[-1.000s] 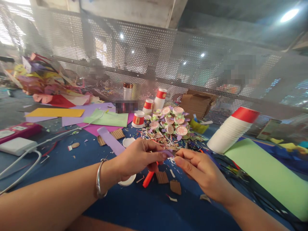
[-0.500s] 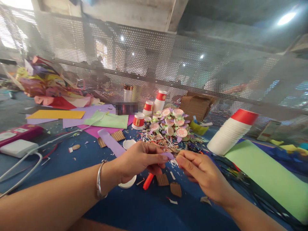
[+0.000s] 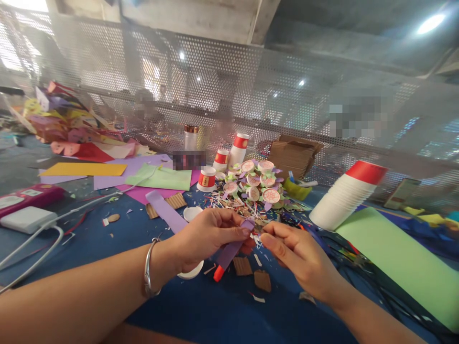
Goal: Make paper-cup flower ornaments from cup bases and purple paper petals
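On the blue table (image 3: 201,310), a purple strip (image 3: 233,247) now hangs from the left hand's (image 3: 208,236) pinch, newly drawn out, while the right hand (image 3: 297,258) pinches a small scrap (image 3: 256,237).

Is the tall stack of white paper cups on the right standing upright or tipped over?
Tipped: the cup stack lies slanted, its red end raised rightward.

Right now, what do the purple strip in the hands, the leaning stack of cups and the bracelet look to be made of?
The purple strip, pinched by the left hand with the right hand at its tip, looks like matte craft paper: thin, flat, bending. The cup stack seems paper, white with red rims, though thin plastic is possible. The bracelet looks like polished silvery metal, since it glints.
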{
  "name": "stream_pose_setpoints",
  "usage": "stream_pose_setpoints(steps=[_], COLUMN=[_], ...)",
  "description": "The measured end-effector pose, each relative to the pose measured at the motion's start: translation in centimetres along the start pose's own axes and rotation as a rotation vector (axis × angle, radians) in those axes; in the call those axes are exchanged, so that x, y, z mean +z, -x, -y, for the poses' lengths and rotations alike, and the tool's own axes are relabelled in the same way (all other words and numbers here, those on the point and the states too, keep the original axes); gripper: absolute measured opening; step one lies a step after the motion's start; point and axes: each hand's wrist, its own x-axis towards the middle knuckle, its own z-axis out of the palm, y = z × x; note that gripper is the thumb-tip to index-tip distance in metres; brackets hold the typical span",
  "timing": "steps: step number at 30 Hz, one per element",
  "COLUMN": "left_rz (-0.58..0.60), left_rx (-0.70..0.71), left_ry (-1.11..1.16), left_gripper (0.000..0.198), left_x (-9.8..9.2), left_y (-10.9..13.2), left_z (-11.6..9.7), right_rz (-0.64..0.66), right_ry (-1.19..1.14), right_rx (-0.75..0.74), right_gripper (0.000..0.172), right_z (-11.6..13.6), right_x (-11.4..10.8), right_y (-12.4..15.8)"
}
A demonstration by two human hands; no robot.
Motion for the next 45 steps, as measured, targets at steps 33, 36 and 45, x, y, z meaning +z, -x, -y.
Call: stream_pose_setpoints(steps=[33,36,45], left_rz=[-0.033,-0.049,-0.093], left_rx=[0.173,0.211,0.216], left_ry=[-0.238,-0.145,0.009], left_gripper=[0.026,0.029,0.024], left_x=[0.2,0.4,0.2], left_y=[0.0,0.2,-0.2], left_z=[0.2,0.0,0.3], right_rz=[-0.105,-0.12,-0.096], right_ry=[-0.144,-0.201,-0.178], right_rx=[0.054,0.051,0.021], right_gripper=[0.035,0.034,0.031], right_z=[-0.3,-0.2,-0.1], right_x=[0.9,1.2,1.4], right_y=[-0.2,-0.4,-0.3])
